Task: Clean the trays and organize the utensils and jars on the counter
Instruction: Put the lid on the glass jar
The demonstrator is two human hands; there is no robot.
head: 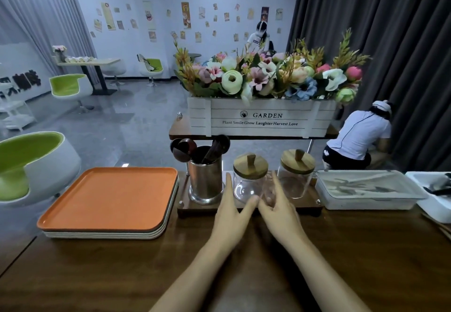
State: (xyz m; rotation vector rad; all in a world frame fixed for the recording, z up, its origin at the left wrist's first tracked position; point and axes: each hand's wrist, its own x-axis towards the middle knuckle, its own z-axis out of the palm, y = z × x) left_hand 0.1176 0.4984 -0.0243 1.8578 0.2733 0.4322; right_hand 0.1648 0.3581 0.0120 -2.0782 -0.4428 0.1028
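The left hand (228,214) and the right hand (279,214) reach out over the brown bench (353,250) to a glass jar (247,187) with a round wooden lid. The left hand is on the left side of the jar with its fingers straight and pointing up. The right hand is on the right side of the jar, and its fingers look straight too, but they are blurry. The two thumbs nearly meet in front of the jar, low down. Neither hand is wrapped around the jar. I cannot tell if they touch the glass.

The jar stands on a low wooden stand (305,204) at the middle of the far edge of the bench. A second jar (294,180) with the same kind of lid stands just beside it on the right. A shiny metal cup (206,182) stands on the left end of the stand, and dark spoons (186,148) stick up out of it.

A stack of trays (107,199) lies near the far left corner of the bench. The top tray is orange.

A white box (366,203) with a clear lid sits by the far edge, to the right of the stand. Another white box (429,204) sits at the far right corner.

Above the jars, a white flower box (261,118) sits on the top shelf of the stand.
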